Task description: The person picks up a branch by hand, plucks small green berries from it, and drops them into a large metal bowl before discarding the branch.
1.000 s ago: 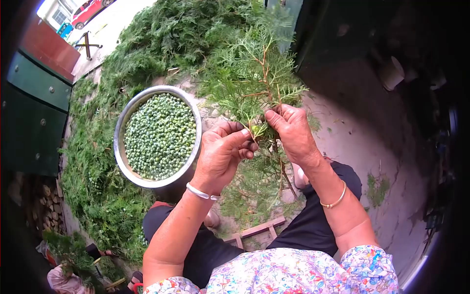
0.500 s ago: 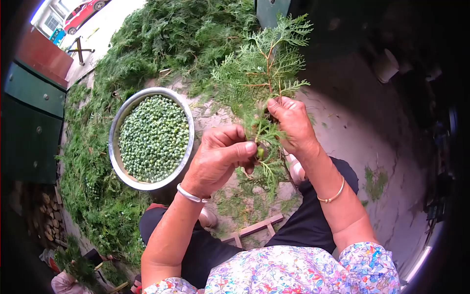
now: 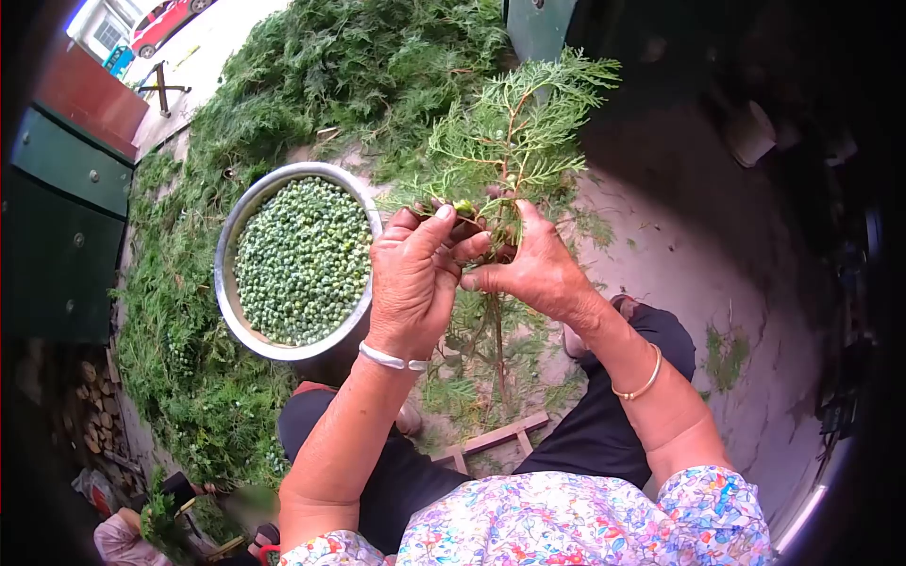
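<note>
A leafy conifer branch (image 3: 510,141), flat-leaved like arborvitae, stands upright in front of me, its brown stem running down between my knees. My right hand (image 3: 533,264) is closed around the branch, thumb stretched toward the left hand. My left hand (image 3: 420,269), with a silver bangle at the wrist, pinches a small green cone (image 3: 462,207) between thumb and fingers at the branch's left side. Left of the hands is a round metal basin (image 3: 226,274), filled with small green cones (image 3: 302,259).
Cut greenery (image 3: 377,75) lies piled behind and left of the basin. A low wooden stool frame (image 3: 495,436) is between my legs. Stacked firewood (image 3: 99,406) sits at left; another person's sleeve (image 3: 123,540) shows at lower left. Green metal doors (image 3: 66,236) stand at left.
My left hand has risen and moved slightly left, now pinching a cone higher up. The right hand has turned and shifted lower on the branch, which leans a little further right.
</note>
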Motion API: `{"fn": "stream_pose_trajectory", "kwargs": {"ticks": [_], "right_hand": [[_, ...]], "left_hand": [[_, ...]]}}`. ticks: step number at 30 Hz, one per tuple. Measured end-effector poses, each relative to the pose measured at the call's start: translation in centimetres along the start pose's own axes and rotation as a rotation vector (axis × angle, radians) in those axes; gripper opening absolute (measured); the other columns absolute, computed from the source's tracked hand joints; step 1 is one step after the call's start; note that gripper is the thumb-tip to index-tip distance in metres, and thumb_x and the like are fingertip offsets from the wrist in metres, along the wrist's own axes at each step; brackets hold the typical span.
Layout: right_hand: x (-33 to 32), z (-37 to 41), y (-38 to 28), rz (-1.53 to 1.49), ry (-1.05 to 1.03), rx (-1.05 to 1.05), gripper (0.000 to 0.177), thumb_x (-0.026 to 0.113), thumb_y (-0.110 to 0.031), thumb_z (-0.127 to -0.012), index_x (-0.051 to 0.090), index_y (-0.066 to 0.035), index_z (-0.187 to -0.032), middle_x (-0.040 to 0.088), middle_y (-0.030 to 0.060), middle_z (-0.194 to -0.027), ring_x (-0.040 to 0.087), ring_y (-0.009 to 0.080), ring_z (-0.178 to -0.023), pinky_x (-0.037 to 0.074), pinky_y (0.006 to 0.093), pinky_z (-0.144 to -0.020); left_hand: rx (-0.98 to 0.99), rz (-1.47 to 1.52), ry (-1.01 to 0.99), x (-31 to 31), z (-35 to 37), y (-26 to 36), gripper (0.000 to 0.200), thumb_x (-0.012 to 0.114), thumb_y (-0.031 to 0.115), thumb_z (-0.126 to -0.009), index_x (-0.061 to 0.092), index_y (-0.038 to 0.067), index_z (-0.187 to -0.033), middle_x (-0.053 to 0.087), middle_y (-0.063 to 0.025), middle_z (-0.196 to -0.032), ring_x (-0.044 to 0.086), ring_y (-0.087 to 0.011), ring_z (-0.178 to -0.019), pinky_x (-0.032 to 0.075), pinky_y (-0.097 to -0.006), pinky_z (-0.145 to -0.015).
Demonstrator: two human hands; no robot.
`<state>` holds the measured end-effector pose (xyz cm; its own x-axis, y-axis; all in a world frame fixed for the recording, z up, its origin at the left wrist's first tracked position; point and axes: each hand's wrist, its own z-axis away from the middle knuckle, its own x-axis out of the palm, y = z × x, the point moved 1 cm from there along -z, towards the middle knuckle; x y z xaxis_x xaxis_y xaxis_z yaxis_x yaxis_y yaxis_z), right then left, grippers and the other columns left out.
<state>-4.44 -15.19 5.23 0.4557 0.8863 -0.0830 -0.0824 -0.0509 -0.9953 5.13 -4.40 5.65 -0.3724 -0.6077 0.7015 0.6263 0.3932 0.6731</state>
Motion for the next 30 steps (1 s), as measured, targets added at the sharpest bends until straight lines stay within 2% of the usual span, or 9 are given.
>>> {"fn": "stream_pose_trajectory", "kwargs": {"ticks": [8,12,16,19,23,25,26,28,30], "right_hand": [[-0.4,-0.3,1.0,0.109,0.007,-0.103,0.037,0.059,0.001,-0.072,0.053,0.004,-0.108,0.064,0.0141,-0.089,0.061,0.0166,-0.082,0.049,0.0324,-0.073],[-1.0,-0.1,0.5,0.056,-0.077,-0.056,0.032,0.052,0.003,-0.080,0.052,0.005,-0.112,0.062,0.0047,-0.093,0.055,0.0085,-0.086,0.048,0.0268,-0.077],[-1.0,0.4,0.7,0.208,-0.084,-0.047,0.041,0.044,0.005,-0.075,0.050,0.005,-0.116,0.061,0.0109,-0.092,0.058,0.0160,-0.088,0.048,0.0291,-0.079],[-0.8,0.7,1.2,0.409,-0.077,-0.057,0.025,0.042,0.005,-0.071,0.044,0.007,-0.096,0.056,0.0316,-0.085,0.056,0.0472,-0.086,0.045,0.0490,-0.074],[-0.8,0.8,2.0,0.452,-0.084,-0.089,0.024,0.044,0.005,-0.071,0.043,0.006,-0.095,0.055,0.0321,-0.085,0.055,0.0481,-0.085,0.045,0.0508,-0.072],[-0.9,0.7,2.1,0.536,-0.114,-0.073,0.033,0.043,0.005,-0.071,0.049,0.005,-0.104,0.058,0.0180,-0.088,0.058,0.0270,-0.084,0.046,0.0363,-0.077],[-0.9,0.7,2.1,0.535,-0.114,-0.071,0.033,0.043,0.005,-0.071,0.049,0.005,-0.104,0.058,0.0180,-0.088,0.058,0.0270,-0.084,0.046,0.0363,-0.077],[-0.8,0.9,2.0,0.469,-0.146,-0.184,0.028,0.042,0.005,-0.071,0.046,0.005,-0.099,0.056,0.0275,-0.091,0.055,0.0442,-0.088,0.045,0.0468,-0.077],[-0.8,1.0,1.4,0.417,-0.190,-0.180,0.031,0.041,0.005,-0.071,0.048,0.005,-0.102,0.056,0.0262,-0.093,0.055,0.0421,-0.091,0.045,0.0450,-0.080]], "left_hand": [[-0.041,-0.051,-0.160,0.0,-0.1,0.1,0.027,0.060,-0.011,-0.078,0.056,-0.006,-0.105,0.064,-0.0150,-0.097,0.065,-0.0211,-0.084,0.055,-0.0314,-0.078],[-0.131,-0.168,-0.209,-0.3,-0.3,0.4,0.031,0.059,-0.009,-0.079,0.057,-0.006,-0.110,0.066,-0.0140,-0.094,0.063,-0.0164,-0.077,0.051,-0.0258,-0.067],[-0.086,-0.378,-0.207,0.2,0.0,0.3,0.036,0.061,-0.005,-0.080,0.055,-0.005,-0.116,0.066,-0.0089,-0.088,0.060,-0.0101,-0.064,0.046,-0.0203,-0.051],[-0.055,-0.547,-0.175,0.0,-0.3,-0.3,0.030,0.063,-0.001,-0.081,0.059,-0.002,-0.110,0.066,-0.0055,-0.084,0.059,-0.0072,-0.063,0.043,-0.0184,-0.045],[0.022,-0.633,-0.124,0.0,-0.8,-1.4,0.022,0.063,0.000,-0.082,0.063,0.001,-0.104,0.066,-0.0032,-0.080,0.059,-0.0060,-0.064,0.045,-0.0176,-0.046],[0.028,-0.620,-0.120,0.3,-0.8,-1.0,0.022,0.062,0.000,-0.082,0.063,0.000,-0.104,0.065,-0.0034,-0.079,0.060,-0.0059,-0.064,0.046,-0.0174,-0.047],[-0.065,-0.564,-0.132,0.8,-0.5,-0.3,0.022,0.062,0.000,-0.082,0.062,0.000,-0.105,0.066,-0.0041,-0.079,0.060,-0.0062,-0.065,0.048,-0.0180,-0.048],[-0.161,-0.507,-0.143,0.6,-0.6,0.1,0.022,0.062,0.000,-0.083,0.062,0.000,-0.105,0.066,-0.0048,-0.079,0.061,-0.0065,-0.065,0.049,-0.0185,-0.050],[-0.151,-0.485,-0.216,0.2,-1.0,-0.1,0.021,0.060,0.000,-0.083,0.062,-0.002,-0.104,0.066,-0.0063,-0.079,0.061,-0.0065,-0.061,0.047,-0.0180,-0.046]]}}
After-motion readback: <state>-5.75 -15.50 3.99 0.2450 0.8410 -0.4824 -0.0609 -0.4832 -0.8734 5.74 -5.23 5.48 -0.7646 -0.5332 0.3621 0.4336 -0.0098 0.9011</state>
